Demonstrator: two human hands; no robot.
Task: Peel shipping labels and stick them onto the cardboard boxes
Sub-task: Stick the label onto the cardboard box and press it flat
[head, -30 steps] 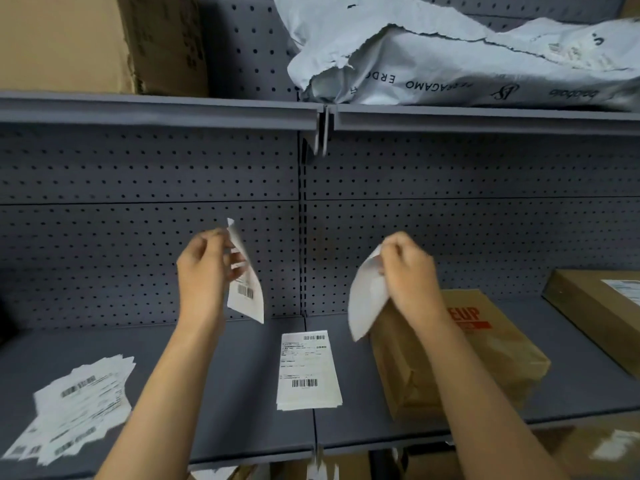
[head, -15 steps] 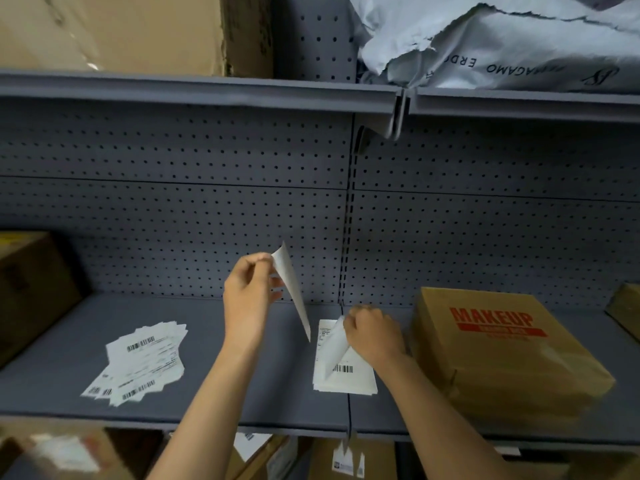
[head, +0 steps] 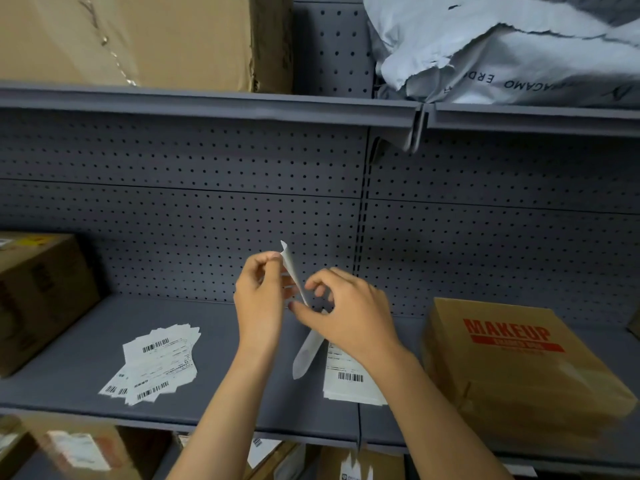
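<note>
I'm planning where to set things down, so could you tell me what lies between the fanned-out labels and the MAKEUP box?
In the head view: a neat label stack, partly behind the right hand.

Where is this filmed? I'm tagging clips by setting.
Probably a stockroom or packing area: grey pegboard shelving, cardboard boxes like the one marked MAKEUP, and loose shipping labels.

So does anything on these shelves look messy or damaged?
Yes. The grey mailer bag on the top shelf is ripped open with a ragged edge. On the middle shelf, the left pile of labels is fanned out and askew, while the stack of labels near the MAKEUP box lies squared up.
</note>
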